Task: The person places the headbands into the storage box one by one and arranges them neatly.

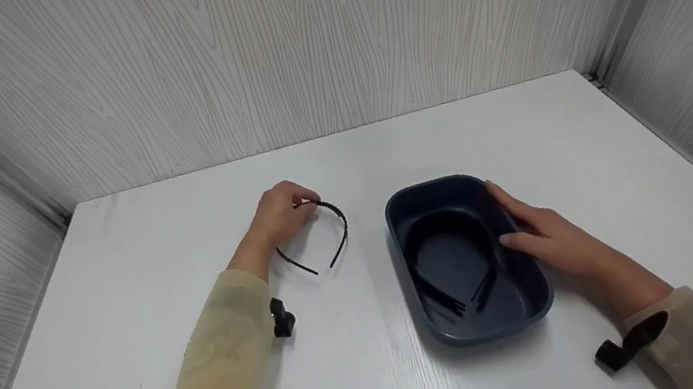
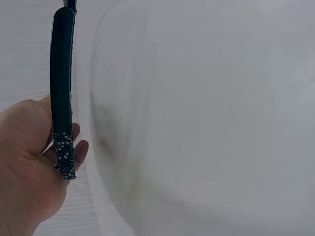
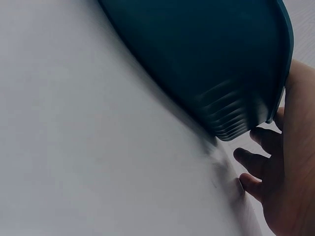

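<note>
My left hand (image 1: 282,214) pinches a thin black headband (image 1: 345,227) near the top of its curve, its two ends pointing toward me. In the left wrist view this headband (image 2: 61,73) runs upright past the palm, with small pale specks on its lower part. To the right is a dark blue plastic tub (image 1: 446,335) with rounded corners. My right hand (image 1: 550,237) grips its right wall, thumb over the rim and fingers outside. Inside the tub lie black headbands (image 1: 436,289), stacked so closely that I cannot tell how many. Ribbed marks show on the tub's outer wall (image 3: 197,59) in the right wrist view.
Everything is on a white table (image 1: 364,377). A pale wood-grain panel (image 1: 292,47) rises behind it, with similar panels at the left and right sides. Black mounts (image 1: 281,318) are strapped at both wrists over pale sleeves.
</note>
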The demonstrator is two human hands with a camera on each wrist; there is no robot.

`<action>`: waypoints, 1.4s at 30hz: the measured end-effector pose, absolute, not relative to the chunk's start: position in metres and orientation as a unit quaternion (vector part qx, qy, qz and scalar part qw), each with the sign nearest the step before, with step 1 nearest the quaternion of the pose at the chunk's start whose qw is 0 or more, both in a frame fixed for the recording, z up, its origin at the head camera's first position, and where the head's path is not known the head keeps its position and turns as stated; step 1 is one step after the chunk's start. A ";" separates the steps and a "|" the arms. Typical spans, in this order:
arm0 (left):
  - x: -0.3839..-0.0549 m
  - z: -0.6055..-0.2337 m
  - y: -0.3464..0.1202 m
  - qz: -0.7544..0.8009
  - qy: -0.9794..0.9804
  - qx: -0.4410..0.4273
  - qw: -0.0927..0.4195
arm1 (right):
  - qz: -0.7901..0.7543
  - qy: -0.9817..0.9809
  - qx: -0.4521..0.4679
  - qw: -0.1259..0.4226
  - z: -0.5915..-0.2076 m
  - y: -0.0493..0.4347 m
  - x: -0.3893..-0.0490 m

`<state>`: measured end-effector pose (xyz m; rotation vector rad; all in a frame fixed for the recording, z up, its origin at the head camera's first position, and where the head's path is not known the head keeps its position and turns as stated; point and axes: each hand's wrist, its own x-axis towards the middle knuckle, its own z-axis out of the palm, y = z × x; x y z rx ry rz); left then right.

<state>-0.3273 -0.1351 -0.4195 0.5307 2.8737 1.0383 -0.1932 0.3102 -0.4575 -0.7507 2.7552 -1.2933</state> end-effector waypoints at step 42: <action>-0.288 -0.340 -0.082 0.291 0.889 0.353 0.007 | -0.400 0.887 -0.230 0.000 -0.461 0.315 -0.201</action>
